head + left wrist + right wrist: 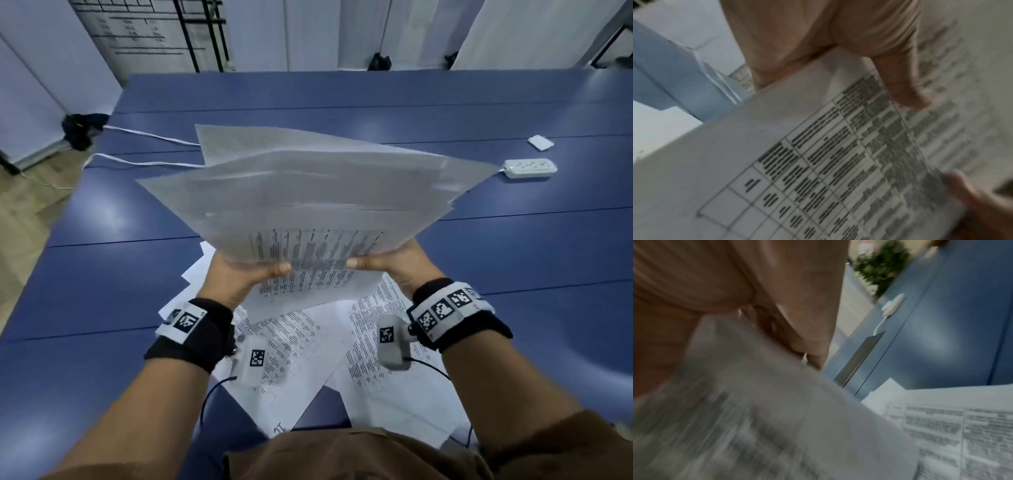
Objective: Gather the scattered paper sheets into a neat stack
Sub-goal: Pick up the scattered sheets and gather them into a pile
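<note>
Both hands hold a fanned bundle of printed paper sheets (308,192) above the blue table (513,274). My left hand (246,274) grips its near left edge, thumb on top. My right hand (387,263) grips the near right edge the same way. The bundle's sheets are splayed and unevenly aligned. Several more printed sheets (308,342) lie scattered on the table under my wrists. In the left wrist view my left hand's thumb (906,91) presses on a printed table sheet (818,162). In the blurred right wrist view my right hand (735,288) holds the bundle (756,402), with loose sheets (951,426) below.
A white power strip (529,168) lies on the table at the right, with a small white pad (540,142) behind it. White cables (144,161) run off the table's left edge toward a dark bundle (82,130). White panels stand behind the table.
</note>
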`<state>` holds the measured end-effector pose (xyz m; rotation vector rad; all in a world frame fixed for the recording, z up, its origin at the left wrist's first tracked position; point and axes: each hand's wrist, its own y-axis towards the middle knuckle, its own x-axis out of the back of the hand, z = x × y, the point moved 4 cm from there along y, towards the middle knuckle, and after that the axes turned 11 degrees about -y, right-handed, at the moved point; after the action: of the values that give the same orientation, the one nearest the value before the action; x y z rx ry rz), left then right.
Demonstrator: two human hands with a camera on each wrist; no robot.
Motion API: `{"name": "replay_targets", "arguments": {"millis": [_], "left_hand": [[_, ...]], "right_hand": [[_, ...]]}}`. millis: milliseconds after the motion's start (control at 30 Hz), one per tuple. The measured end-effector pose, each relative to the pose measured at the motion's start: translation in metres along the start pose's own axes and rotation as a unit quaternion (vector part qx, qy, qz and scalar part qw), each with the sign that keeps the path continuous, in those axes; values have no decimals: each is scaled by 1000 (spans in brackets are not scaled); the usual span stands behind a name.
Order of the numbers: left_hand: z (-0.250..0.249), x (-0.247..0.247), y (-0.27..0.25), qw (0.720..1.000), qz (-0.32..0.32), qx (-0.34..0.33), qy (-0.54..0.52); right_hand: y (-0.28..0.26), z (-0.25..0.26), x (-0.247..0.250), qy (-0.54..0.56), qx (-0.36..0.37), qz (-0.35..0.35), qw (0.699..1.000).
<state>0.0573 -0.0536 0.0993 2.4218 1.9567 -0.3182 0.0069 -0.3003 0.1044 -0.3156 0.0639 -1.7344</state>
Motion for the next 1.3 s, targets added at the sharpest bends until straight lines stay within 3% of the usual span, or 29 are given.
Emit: {"name": "replay_targets", "arguments": {"millis": [167, 333, 433, 500, 567, 600, 700, 767, 867, 933, 1000, 1067, 1133, 1233, 1300], "left_hand": [[-7, -14, -1, 1000, 4, -7, 20], [1, -1, -9, 998, -8, 5, 58], [24, 19, -12, 999, -31, 32, 13], [37, 35, -18, 996, -67, 51, -13], [52, 59, -26, 990, -103, 80, -48], [62, 73, -31, 986, -122, 100, -62], [95, 117, -44, 970, -166, 147, -96], [110, 131, -56, 961, -187, 173, -103], [132, 138, -70, 953, -212, 206, -67], [140, 139, -72, 952, -208, 219, -43], [140, 136, -71, 950, -204, 232, -33], [138, 133, -67, 949, -199, 244, -33], [138, 132, -65, 950, -193, 242, -31], [145, 130, -62, 950, -186, 250, -28], [147, 125, -61, 951, -179, 251, -35]], "right_hand": [[1, 15, -7, 34, 16, -101, 994], [7, 30, -8, 74, 31, -106, 991], [17, 13, -12, 92, 11, -86, 992], [26, -16, -3, 43, -26, -94, 994], [30, -57, 19, -91, -88, -122, 984], [28, -79, 35, -195, -132, -141, 962], [1, -135, 73, -439, -263, -162, 844], [-19, -152, 77, -529, -274, -145, 790], [-30, -158, 74, -597, -259, -124, 749], [-27, -164, 66, -588, -256, -94, 762], [-23, -168, 58, -506, -254, -64, 822], [-21, -169, 50, -442, -260, -44, 857], [-21, -167, 45, -441, -257, -45, 859], [-21, -166, 39, -490, -250, -73, 832], [-22, -167, 32, -430, -254, -99, 861]]}}
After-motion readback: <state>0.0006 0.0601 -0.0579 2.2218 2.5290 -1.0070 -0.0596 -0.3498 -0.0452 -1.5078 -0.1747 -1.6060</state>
